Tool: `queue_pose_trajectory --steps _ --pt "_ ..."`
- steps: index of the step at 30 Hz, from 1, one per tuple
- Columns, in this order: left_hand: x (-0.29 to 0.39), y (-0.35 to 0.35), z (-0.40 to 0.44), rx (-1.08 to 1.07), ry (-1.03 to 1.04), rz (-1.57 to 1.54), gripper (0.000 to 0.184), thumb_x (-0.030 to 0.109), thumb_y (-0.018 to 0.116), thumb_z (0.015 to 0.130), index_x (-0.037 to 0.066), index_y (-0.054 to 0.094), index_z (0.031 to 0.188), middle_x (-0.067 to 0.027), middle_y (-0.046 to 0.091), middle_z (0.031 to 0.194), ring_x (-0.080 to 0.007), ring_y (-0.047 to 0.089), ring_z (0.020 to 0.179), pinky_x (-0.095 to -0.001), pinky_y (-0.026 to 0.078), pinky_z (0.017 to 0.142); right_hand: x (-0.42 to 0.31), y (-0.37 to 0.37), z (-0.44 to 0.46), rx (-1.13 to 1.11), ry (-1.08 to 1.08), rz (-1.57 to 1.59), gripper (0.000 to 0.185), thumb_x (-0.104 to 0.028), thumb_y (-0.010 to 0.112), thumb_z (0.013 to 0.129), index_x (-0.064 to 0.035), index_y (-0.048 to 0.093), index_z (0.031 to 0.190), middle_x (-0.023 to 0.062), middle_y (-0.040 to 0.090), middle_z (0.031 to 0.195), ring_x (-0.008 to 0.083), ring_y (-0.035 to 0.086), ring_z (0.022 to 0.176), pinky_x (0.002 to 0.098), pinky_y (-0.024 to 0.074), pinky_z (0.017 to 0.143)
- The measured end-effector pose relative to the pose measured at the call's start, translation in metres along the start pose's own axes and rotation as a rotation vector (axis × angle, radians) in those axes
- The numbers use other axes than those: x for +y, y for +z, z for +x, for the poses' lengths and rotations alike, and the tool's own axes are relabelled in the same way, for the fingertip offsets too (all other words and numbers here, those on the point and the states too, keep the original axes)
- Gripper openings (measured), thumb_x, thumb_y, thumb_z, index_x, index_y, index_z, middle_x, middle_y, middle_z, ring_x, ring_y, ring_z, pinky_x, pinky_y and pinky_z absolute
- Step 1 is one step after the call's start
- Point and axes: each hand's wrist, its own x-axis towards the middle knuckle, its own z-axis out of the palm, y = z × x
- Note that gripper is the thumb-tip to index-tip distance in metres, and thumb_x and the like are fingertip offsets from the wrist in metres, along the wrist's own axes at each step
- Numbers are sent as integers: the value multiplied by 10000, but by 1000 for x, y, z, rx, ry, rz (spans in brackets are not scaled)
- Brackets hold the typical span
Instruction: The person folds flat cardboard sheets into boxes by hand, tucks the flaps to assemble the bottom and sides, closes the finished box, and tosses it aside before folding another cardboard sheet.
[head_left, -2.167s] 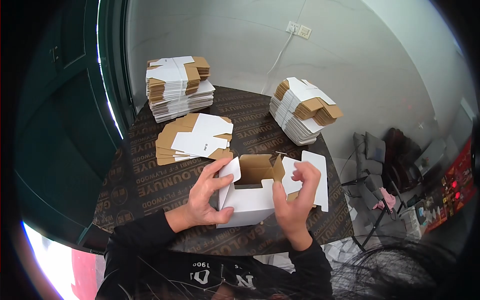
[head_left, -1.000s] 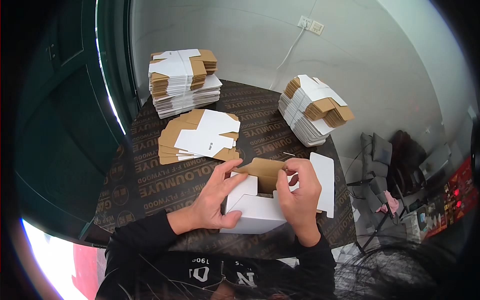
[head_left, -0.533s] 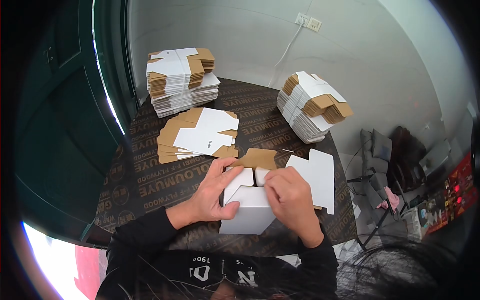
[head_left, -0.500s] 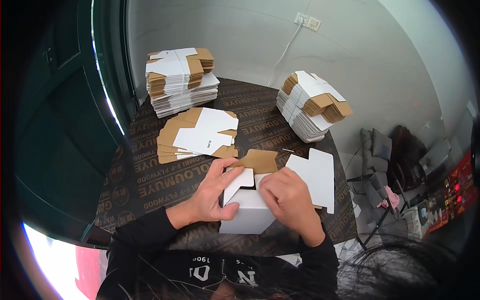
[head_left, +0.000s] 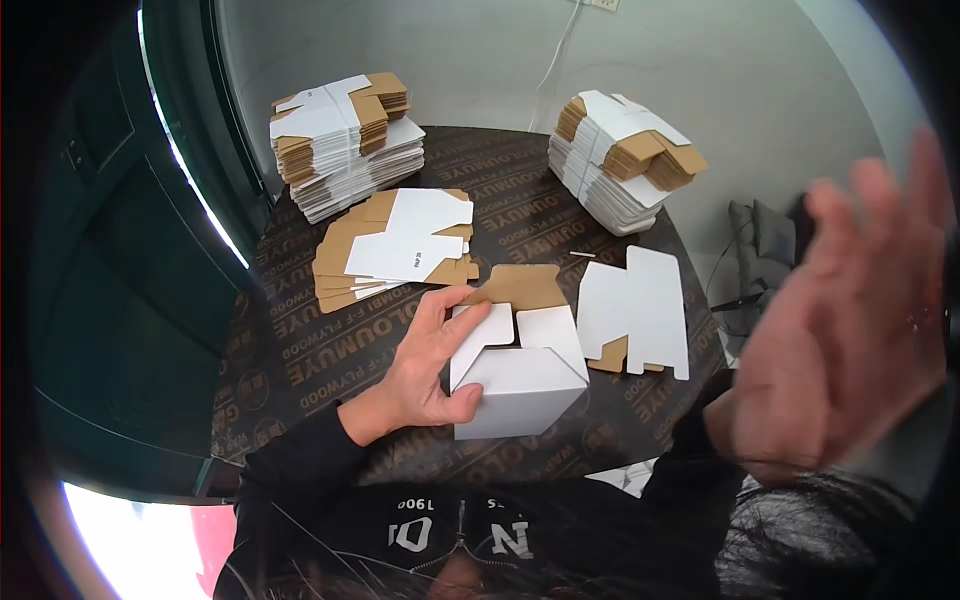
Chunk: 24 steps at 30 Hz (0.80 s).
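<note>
A white cardboard box [head_left: 518, 390] stands on the dark table in front of me. Its side flaps are folded inward, and one brown-lined flap [head_left: 525, 287] still sticks up at the far edge. My left hand [head_left: 425, 365] grips the box from its left side, thumb on the near edge and fingers at the far corner. Raised off the table at the right, my right hand [head_left: 835, 330] is blurred, with fingers spread and nothing in it. A flat unfolded box blank [head_left: 655, 310] lies to the right of the box.
Several flat blanks [head_left: 405, 240] lie fanned out on the plywood table [head_left: 340, 345]. Strapped stacks of blanks stand at the back left [head_left: 345, 145] and back right [head_left: 620, 165]. A small white strip [head_left: 583, 254] lies behind the single blank. Grey seating [head_left: 765, 235] is beyond the table.
My right hand has left the box flaps and swung up to the right, opening. The left hand keeps its hold. The view has shifted slightly.
</note>
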Motion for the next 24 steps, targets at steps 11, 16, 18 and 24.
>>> queue_pose_trajectory --steps 11,16,18,24 --pt "2 2 0 8 7 28 699 333 624 756 -65 502 1318 -283 423 1303 -378 461 1092 -433 404 937 -12 -36 1 54 -4 48 378 -18 493 720 69 606 1070 219 631 1059 236 576 802 330 486 703" --pt "4 -3 -3 -21 -17 51 704 360 616 764 -73 509 1308 -288 421 1302 -379 462 1084 -436 408 926 -17 -41 2 49 17 61 373 -32 498 728 65 608 1071 213 633 1048 235 576 795 331 485 700" --pt "2 -1 -2 -20 -8 66 704 368 613 767 -75 512 1304 -290 420 1304 -382 463 1085 -436 409 923 -20 -39 1 52 26 63 371 -38 499 732 64 608 1072 210 634 1043 235 576 793 331 484 699" --pt "1 1 -1 -18 31 105 694 372 605 776 -84 519 1292 -293 418 1307 -387 464 1094 -436 407 927 -19 -40 5 33 46 74 366 -54 504 742 59 610 1073 203 638 1030 233 576 785 332 483 695"
